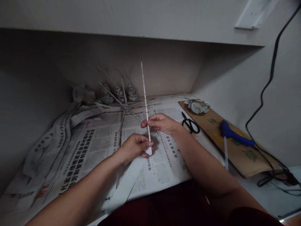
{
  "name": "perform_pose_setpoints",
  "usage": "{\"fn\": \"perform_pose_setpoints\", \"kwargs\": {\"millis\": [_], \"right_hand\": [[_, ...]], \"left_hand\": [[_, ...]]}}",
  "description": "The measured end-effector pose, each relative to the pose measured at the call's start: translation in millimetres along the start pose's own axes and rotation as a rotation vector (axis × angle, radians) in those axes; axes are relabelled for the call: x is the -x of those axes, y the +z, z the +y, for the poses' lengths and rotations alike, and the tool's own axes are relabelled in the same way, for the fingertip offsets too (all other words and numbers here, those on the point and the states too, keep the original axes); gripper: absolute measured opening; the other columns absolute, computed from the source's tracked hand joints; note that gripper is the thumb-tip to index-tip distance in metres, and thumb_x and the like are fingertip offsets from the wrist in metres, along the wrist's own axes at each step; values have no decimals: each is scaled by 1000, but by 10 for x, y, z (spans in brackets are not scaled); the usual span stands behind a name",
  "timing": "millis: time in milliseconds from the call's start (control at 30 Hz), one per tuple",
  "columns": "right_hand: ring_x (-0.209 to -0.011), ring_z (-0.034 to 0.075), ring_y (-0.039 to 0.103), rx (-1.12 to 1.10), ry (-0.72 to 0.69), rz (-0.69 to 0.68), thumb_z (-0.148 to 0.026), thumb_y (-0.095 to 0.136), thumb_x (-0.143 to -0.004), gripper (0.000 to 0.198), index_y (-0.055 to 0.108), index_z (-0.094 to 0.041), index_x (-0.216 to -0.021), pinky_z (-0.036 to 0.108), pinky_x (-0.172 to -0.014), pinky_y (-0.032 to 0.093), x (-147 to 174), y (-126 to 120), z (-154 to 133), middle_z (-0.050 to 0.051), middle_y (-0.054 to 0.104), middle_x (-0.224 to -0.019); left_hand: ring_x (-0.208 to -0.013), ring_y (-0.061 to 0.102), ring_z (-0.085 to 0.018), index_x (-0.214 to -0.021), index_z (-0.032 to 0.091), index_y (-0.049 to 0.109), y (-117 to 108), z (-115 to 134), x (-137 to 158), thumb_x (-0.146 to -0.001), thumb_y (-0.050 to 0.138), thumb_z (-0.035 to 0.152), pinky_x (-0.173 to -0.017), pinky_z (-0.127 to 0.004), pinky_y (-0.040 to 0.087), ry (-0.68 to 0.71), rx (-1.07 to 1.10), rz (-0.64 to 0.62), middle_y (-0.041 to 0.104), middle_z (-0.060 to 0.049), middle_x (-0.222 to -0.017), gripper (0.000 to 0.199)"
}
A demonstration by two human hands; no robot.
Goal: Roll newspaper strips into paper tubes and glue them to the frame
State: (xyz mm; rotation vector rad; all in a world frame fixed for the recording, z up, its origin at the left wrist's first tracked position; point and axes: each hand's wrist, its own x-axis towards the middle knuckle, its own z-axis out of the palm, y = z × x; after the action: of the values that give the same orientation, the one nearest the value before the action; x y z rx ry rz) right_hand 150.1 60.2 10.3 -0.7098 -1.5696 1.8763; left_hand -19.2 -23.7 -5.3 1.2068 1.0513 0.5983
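Left hand (134, 146) pinches the rolled paper tube (144, 84) low, right hand (162, 123) pinches it just above; even tension on the paper strip (127, 185) below should keep winding tight.

Matt, printed newsprint for the newspaper sheets (107, 136), left of the scissors (188, 120). Similar paper, rolled tight and smooth, on the thin stick (145, 99), also left of the scissors. Rough, ridged paper weave on the three cones (119, 94), farther left. Smooth finish on the scissors, handle material unclear. Right of the scissors: matt cardboard (235, 155), smooth plastic glue gun (238, 137), translucent plastic-looking glue stick (226, 153).
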Motion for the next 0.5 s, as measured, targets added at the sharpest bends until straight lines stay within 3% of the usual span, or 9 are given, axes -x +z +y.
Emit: {"fn": "perform_pose_setpoints", "kwargs": {"millis": [200,300,400,500], "right_hand": [[-78,13,62,-24,-1,119,-37,83,-60,31,67,-13,-71,21,-60,50,-62,17,31,5,68,-81],[-79,14,62,-33,-47,179,-39,82,-62,31,63,-15,-66,21,-57,49,-55,31,12,4,67,-77],[-85,15,63,-14,-40,74,-42,75,-72,30,70,-15,-82,23,-62,52,-18,24,-11,6,68,-87],[-89,15,63,-16,6,-28,-40,76,-72,32,72,-13,-89,24,-68,52,-2,11,-5,8,69,-94]], "left_hand": [[-75,62,-16,-79,14,71,14,2,-1,-75,69,39,-67,-32,54,0,-33,12,70,-8,-82,26],[-75,62,-17,-79,13,71,8,-5,-3,-76,68,38,-67,-33,55,11,-23,13,70,-9,-82,25],[-75,63,-16,-81,14,71,-6,-11,-4,-77,67,38,-68,-34,55,20,-10,5,70,-9,-84,25],[-75,63,-17,-83,14,70,-11,-13,-5,-77,67,39,-69,-35,55,14,-8,-6,70,-8,-84,26]]}}
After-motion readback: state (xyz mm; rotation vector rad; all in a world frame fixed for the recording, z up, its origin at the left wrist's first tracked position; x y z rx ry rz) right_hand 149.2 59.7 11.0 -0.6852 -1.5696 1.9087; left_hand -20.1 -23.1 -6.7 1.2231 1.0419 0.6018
